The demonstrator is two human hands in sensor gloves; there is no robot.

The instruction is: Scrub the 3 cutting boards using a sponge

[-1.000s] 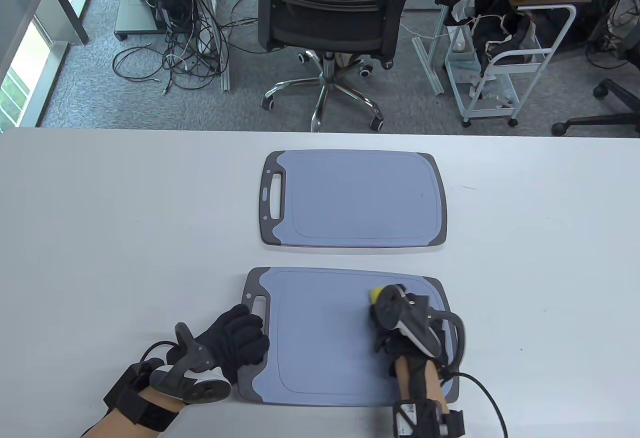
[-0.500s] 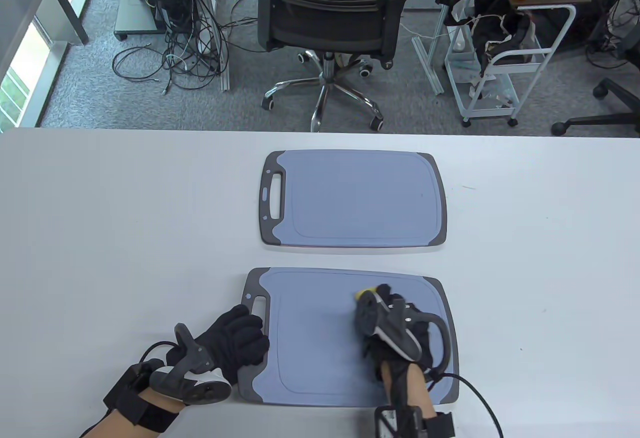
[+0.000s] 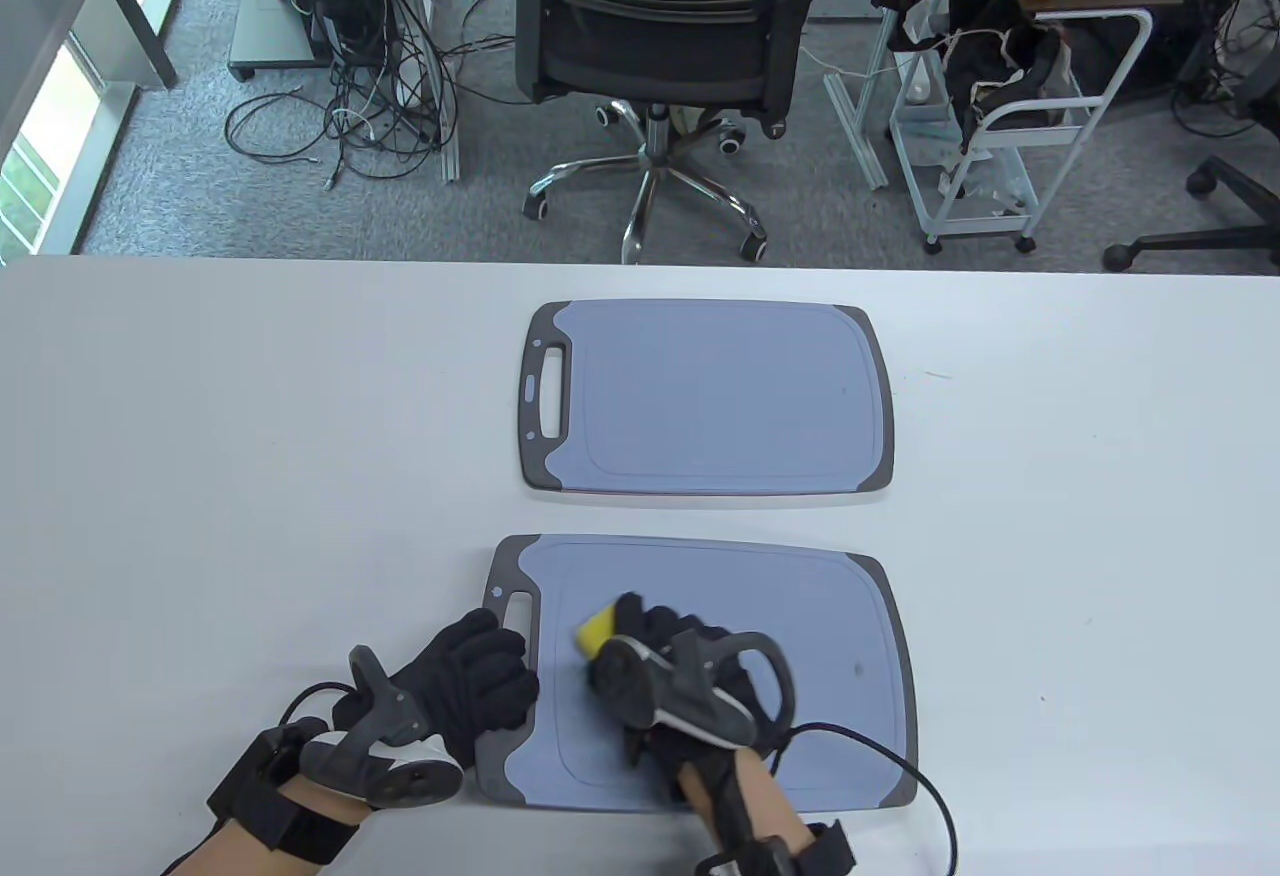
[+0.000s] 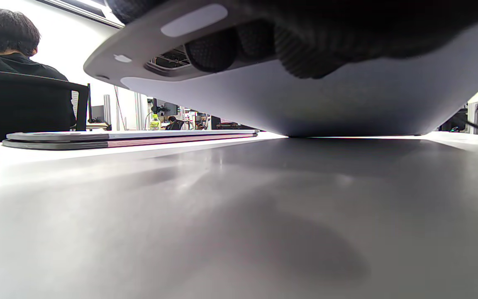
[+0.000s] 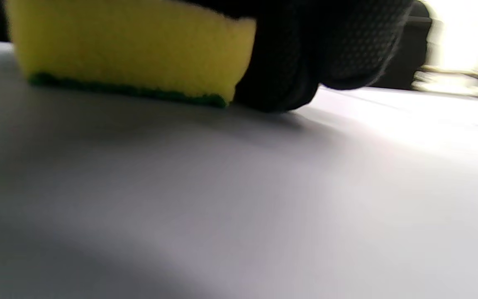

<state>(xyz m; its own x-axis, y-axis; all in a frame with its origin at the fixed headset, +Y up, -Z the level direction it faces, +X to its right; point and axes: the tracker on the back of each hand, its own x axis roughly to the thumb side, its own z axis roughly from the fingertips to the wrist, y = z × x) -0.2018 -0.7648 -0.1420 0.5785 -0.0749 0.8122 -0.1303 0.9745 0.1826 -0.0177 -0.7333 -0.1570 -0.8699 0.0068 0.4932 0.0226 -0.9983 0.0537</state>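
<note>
- Right hand (image 3: pixel 670 661) on the near cutting board (image 3: pixel 840 606), fingers curled over the yellow sponge (image 3: pixel 597 628), gripping it w/ the green scrub side flat on the board surface (right wrist view: sponge (image 5: pixel 127 54), fingertips (image 5: pixel 288 83) touching the board just beside it).
- Sponge sits at the board's left-centre, just right of the handle end.
- Left hand (image 3: pixel 470 681) grips the near board's left edge by the handle slot; fingers (image 4: pixel 255 45) wrap under it and that end is tilted up off the table (image 3: pixel 200 466) in the left wrist view.
- Far cutting board (image 3: pixel 710 396) lies flat beyond the near one, apart from both hands; from the side it looks like a stack (image 4: pixel 131 138), layer count can't tell.
- Small dark speck (image 3: pixel 858 664) on near board, right of the hand.
</note>
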